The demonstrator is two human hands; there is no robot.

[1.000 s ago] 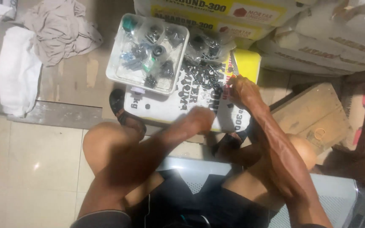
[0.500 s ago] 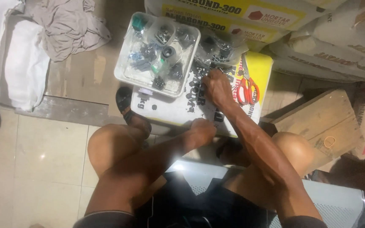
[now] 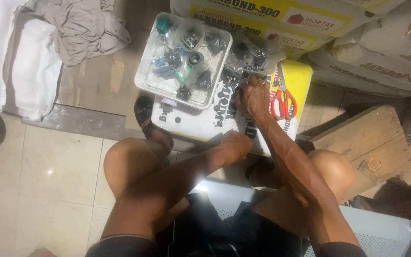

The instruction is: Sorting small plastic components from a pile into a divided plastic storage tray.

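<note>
My right hand (image 3: pixel 253 97) lies knuckles-up on a scatter of small dark parts (image 3: pixel 227 88) on a white and yellow sack (image 3: pixel 191 121). Its fingers are curled down onto the parts; whether they pinch any is hidden. Red-handled scissors (image 3: pixel 281 97) lie on the sack just right of that hand. My left hand (image 3: pixel 236 143) is a closed fist resting on the sack's near edge. A white tray (image 3: pixel 144 81) of small bagged parts sits on the sack's far left corner.
Printed sacks (image 3: pixel 357 33) are stacked at the back and right. A wooden block (image 3: pixel 362 143) with a rubber band on it lies at the right. White bags (image 3: pixel 20 71) and a grey cloth (image 3: pixel 86 28) are at the left. My sandalled foot (image 3: pixel 151 123) is by the sack.
My right hand has moved left from the yellow part of the sack onto the dark parts, uncovering the scissors. My left fist has stayed on the sack's edge.
</note>
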